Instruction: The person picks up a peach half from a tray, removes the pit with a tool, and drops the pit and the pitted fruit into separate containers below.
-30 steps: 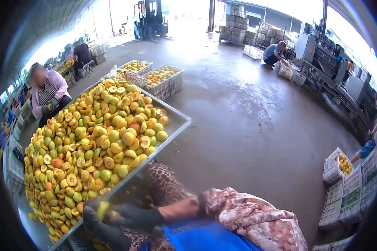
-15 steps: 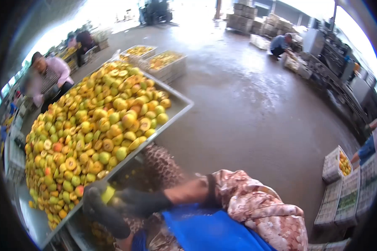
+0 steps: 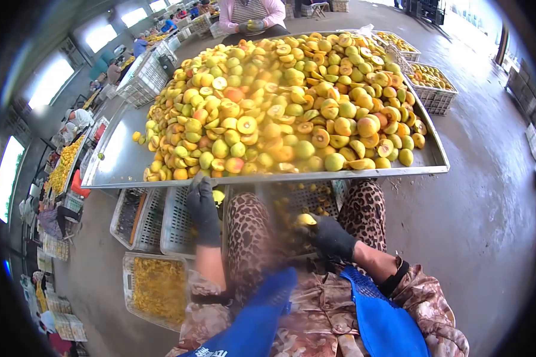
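Observation:
A large heap of yellow-green fruit, many cut in halves (image 3: 262, 113), lies on a metal tray table (image 3: 116, 152). My left hand (image 3: 203, 205), in a dark glove, is at the tray's front edge, its fingers bent beside a yellow-green piece (image 3: 218, 196). My right hand (image 3: 332, 237), also gloved, is lower, above my lap, closed on a pale yellow fruit piece (image 3: 305, 219). Between my knees a crate (image 3: 304, 199) holds more pieces, partly blurred.
Crates (image 3: 181, 229) stand under the tray at the left, with a crate of orange scraps (image 3: 159, 288) nearer. Fruit-filled crates (image 3: 438, 98) stand at the back right. A person in pink (image 3: 253, 15) sits across the tray. Other people work at the far left.
The view has swung left and levelled over the tray. My hands, close together before, are now apart, the left at the tray's edge and the right above my lap.

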`<state>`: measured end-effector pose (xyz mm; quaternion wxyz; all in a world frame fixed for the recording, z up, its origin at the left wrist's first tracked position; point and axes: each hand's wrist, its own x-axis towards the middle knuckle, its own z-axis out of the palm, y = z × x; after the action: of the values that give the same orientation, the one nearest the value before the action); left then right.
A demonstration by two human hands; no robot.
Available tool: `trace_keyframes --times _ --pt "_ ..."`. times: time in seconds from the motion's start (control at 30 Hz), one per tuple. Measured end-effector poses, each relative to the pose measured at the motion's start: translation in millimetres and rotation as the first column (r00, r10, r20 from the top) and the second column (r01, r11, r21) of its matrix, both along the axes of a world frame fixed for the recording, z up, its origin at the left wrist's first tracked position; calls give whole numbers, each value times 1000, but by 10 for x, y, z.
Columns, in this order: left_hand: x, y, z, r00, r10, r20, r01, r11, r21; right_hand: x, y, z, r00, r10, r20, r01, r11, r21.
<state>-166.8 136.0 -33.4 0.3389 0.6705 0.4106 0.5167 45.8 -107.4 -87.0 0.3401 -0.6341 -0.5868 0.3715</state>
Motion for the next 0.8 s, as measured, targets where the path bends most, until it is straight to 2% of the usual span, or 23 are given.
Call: trace_keyframes --times 0.03,0.1,0.13,0.17,0.23,0.3,0.33,0.43,0.47,0.5,0.53,0.57,0.63,0.67,0.73,0.8 --pt "46 169 -144 997 -34 -62 40 995 96 108 39 -240 874 173 453 -72 970 -233" --pt "338 511 -305 981 -85 -173 131 953 273 24 -13 -304 939 13 344 16 996 -84" --pt "604 509 -248 975 -144 -171 186 948 259 3 -50 -310 959 -56 278 65 998 -24" --pt "935 498 -184 964 -205 -167 242 939 243 -5 -32 -263 967 -61 249 67 998 -14" --pt "1530 777 -326 936 -185 -301 293 883 368 -18 44 -146 976 -82 201 82 997 9" --pt "2061 1037 -569 904 -177 -389 317 889 331 25 1 -179 982 -106 157 98 993 59" --pt "2214 1069 -605 815 -175 -553 326 927 187 63 -28 -170 984 -119 136 108 991 83" --pt "2389 1200 -789 846 -104 -523 263 934 241 115 -173 27 982 -153 111 129 971 203" --pt "2355 1328 -854 882 -189 -433 302 930 208 130 -198 78 971 -234 -39 237 962 137" --pt "2289 1293 -763 936 -333 -113 334 942 -10 136 -195 122 929 -316 -191 332 942 58" --pt "2168 1194 -634 877 -446 177 476 855 -206 140 -159 156 855 -393 -337 408 913 -31" --pt "1989 1053 -501 763 -449 464 624 700 -347 147 -107 199 801 -396 -449 422 906 -46" --pt "1658 615 -232 600 -448 662 767 558 -317 175 13 281 662 -381 -645 421 901 -101" --pt "1591 351 -119 543 -390 744 791 536 -295 189 115 296 696 -372 -614 438 898 -49" --pt "1391 -20 94 529 -357 770 812 475 -338 186 329 334 760 -369 -535 468 882 58" --pt "1342 -332 277 529 -390 754 815 481 -323 133 509 428 786 -349 -510 503 840 202"
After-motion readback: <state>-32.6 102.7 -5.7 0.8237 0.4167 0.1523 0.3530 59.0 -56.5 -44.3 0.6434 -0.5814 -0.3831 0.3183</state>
